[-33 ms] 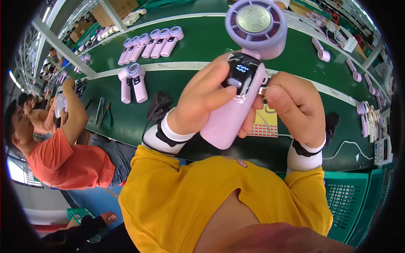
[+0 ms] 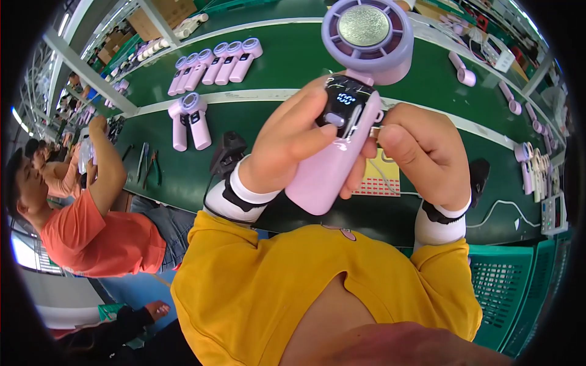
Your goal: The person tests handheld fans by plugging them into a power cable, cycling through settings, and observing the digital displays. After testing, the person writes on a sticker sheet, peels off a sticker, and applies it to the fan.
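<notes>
A pink handheld fan [image 2: 326,165] with a round lilac head is tilted in front of me. Its glossy black display [image 2: 347,100] is lit and covered by clear film. My left hand [image 2: 290,140] wraps round the handle from the left, its thumb by the oval button below the display. At the handle's right side, my right hand [image 2: 424,155] pinches a small cable plug [image 2: 374,130] against the fan; whether it is fully inserted is hidden by the fingers. A thin pale cable [image 2: 381,175] hangs below over a yellow sheet with red marks [image 2: 390,183].
Two fans [image 2: 196,125] lie at left, near pliers [image 2: 152,169]. Several more [image 2: 235,61] line the green bench behind a pale rail [image 2: 244,96]. At right are upright handles [image 2: 537,168], a small meter box [image 2: 554,213] and a green crate [image 2: 500,287]. A co-worker [image 2: 104,226] sits at left.
The fan and both hands have shifted slightly left. The lit figures on the display have changed. My right hand still pinches the plug at the fan's side.
</notes>
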Available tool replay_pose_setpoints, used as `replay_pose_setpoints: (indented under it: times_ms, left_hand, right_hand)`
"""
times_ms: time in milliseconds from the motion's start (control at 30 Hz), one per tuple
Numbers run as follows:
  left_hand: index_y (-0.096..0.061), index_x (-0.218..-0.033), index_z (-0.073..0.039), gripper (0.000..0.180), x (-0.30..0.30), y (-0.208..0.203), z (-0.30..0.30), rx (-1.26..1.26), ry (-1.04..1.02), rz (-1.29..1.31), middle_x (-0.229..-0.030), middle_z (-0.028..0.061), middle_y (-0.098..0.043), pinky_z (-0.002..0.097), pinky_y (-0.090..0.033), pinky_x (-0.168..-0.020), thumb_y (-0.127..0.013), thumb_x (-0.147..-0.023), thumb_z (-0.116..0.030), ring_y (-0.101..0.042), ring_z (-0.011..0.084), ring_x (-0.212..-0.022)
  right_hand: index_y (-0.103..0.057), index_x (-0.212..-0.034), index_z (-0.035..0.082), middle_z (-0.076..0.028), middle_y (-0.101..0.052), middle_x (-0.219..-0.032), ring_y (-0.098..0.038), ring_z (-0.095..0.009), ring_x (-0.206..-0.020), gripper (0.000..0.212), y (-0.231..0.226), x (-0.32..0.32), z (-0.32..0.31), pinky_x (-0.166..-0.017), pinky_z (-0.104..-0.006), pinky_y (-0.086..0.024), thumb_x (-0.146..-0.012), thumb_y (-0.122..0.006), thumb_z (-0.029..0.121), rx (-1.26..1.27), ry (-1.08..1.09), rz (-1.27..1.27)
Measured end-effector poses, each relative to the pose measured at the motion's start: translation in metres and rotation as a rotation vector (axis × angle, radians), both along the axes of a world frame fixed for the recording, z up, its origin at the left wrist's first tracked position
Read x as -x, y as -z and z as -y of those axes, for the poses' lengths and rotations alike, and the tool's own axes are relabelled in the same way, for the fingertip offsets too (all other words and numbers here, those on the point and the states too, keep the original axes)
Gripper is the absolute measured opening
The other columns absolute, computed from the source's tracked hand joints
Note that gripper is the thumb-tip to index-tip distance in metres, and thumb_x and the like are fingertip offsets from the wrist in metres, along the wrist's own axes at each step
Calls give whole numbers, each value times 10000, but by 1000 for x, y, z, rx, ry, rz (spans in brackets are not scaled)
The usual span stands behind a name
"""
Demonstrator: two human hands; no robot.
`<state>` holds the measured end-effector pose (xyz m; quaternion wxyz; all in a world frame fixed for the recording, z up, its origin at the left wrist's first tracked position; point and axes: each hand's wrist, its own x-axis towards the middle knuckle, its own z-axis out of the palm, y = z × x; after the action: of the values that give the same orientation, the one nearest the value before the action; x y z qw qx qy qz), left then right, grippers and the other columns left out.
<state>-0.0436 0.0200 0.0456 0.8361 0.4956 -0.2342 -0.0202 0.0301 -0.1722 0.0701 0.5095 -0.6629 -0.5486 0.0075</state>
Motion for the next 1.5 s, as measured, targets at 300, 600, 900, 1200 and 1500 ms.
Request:
replay_pose_setpoints:
  times_ms: [300, 600, 900, 1200, 1500]
  left_hand:
    - [-120, -1435, 33, 565, -16, 9, 4, -267, -195, 379, -1050, 174, -546, 314, -486, -626, -375, -961, -139, -586, 203, -695]
    - [-58, -1430, 38, 583, -23, 23, 3, -320, -326, 451, -1094, 195, -510, 331, -490, -653, -359, -938, -50, -574, 207, -718]
    - [-26, -1450, 17, 750, -21, 24, 8, -282, -349, 490, -1068, 129, -498, 272, -442, -624, -498, -871, -51, -535, 141, -746]
    - [-309, -1322, 28, 609, 17, -6, 3, 167, -371, 316, -1094, 173, -511, 319, -477, -650, -587, -886, -293, -568, 201, -797]
    - [-425, -1242, -23, 475, 86, -22, -12, 208, -734, 725, -1070, 127, -536, 400, -518, -752, -602, -861, -246, -611, 289, -883]
  right_hand:
    - [-590, -731, 46, -51, -583, -665, -524, -206, -572, 275, 5, -5, -3, -543, -304, -409, -947, -534, 207, -1, 125, 88]
    - [-571, -742, 46, -45, -602, -682, -570, -213, -627, 291, 12, -12, -15, -590, -312, -440, -966, -500, 218, -50, 84, 76]
    - [-600, -755, 49, -51, -586, -686, -525, -194, -605, 266, 11, -10, -14, -576, -296, -420, -949, -539, 221, -48, 102, 19]
    - [-609, -862, 11, -9, -501, -677, -443, -86, -624, 238, -2, -8, 6, -576, -239, -390, -950, -571, 228, -165, 223, 44]
    - [-597, -860, -3, -6, -524, -697, -459, -83, -647, 219, -4, -4, 6, -595, -230, -393, -949, -562, 195, -163, 230, -5]
